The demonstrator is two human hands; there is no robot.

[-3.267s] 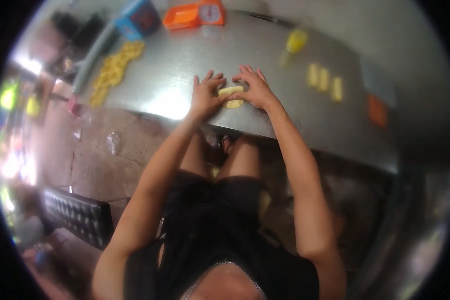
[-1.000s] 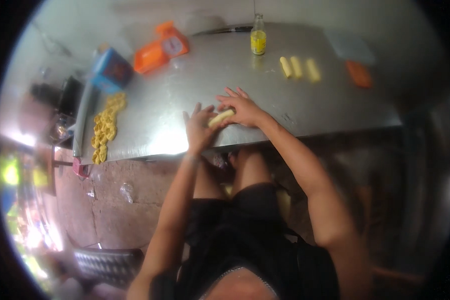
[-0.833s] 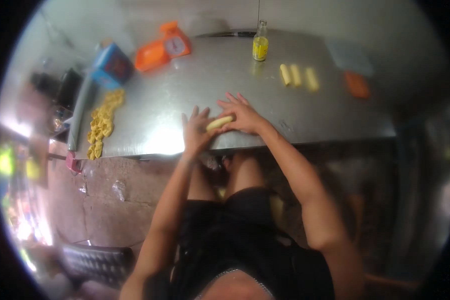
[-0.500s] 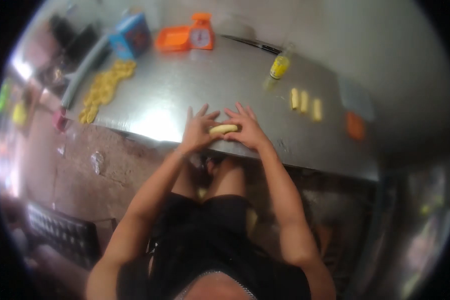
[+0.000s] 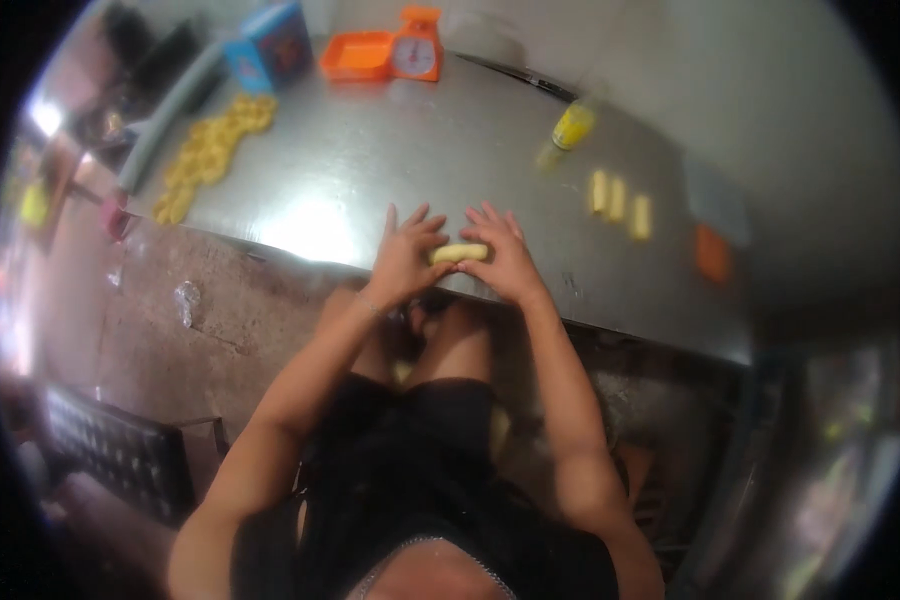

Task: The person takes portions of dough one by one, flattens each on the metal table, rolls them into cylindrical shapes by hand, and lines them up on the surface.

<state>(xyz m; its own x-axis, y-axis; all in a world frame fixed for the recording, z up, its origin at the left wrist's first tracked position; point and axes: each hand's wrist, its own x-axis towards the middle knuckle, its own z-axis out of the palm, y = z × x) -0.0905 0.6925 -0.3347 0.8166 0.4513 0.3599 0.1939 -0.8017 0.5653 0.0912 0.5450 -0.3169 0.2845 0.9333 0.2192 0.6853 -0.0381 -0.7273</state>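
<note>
A short pale-yellow roll of dough (image 5: pixel 458 253) lies crosswise at the near edge of the metal table (image 5: pixel 370 140). My left hand (image 5: pixel 406 258) grips its left end between thumb and fingers. At the other end, my right hand (image 5: pixel 504 262) holds it the same way, its outer fingers fanned out. The thumbs come close together on the near side of the roll. Three similar dough sticks (image 5: pixel 617 201) lie side by side to the right. Over on the left, several yellow ring-shaped dough pieces (image 5: pixel 208 150) form a long cluster.
An orange kitchen scale (image 5: pixel 416 57) with a tray stands at the back beside a blue box (image 5: pixel 270 48). A yellow-labelled bottle (image 5: pixel 573 127) is at back right, near a long dark thin object (image 5: pixel 515 74). An orange flat piece (image 5: pixel 712 253) lies far right. A black chair (image 5: pixel 120 445) is behind left.
Both hands and the dough roll sit slightly further right in view, and more of the roll shows between the fingers. The whole view has shifted a little.
</note>
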